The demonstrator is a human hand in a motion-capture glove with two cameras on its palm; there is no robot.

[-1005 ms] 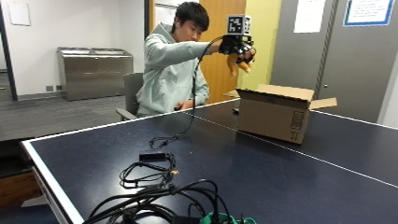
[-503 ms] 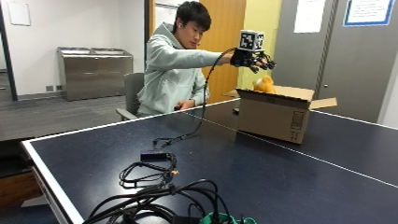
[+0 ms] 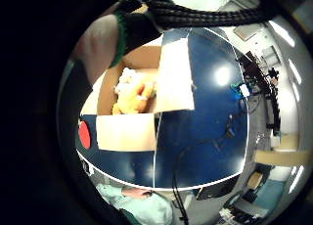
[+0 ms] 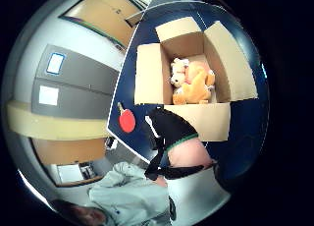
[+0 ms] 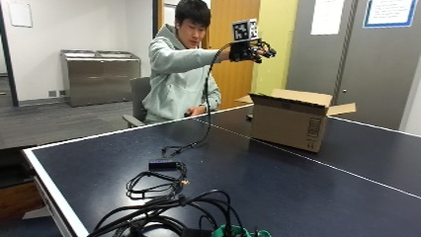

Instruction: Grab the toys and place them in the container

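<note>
My gloved right hand (image 5: pixel 254 50) hangs in the air above and behind the open cardboard box (image 5: pixel 293 121), fingers spread and holding nothing. The box stands on the dark blue table (image 5: pixel 276 187) with its flaps folded out. Inside it, in the thumb side palm view, an orange plush toy (image 4: pixel 195 86) lies against a cream plush toy (image 4: pixel 177 71). The little finger side palm view shows the same orange toy (image 3: pixel 134 99) in the box (image 3: pixel 126 132). From the outside view the toys are hidden by the box walls.
A red paddle (image 4: pixel 127 121) lies on the table beside the box, on the person's side. Black cables (image 5: pixel 168 197) sprawl over the near corner of the table. The bare left hand (image 5: pixel 195 111) rests at the table's far edge.
A second ago the hand held an orange toy near the person's shoulder. It swung over the box and let go; the toy now lies inside and the hand is empty.
</note>
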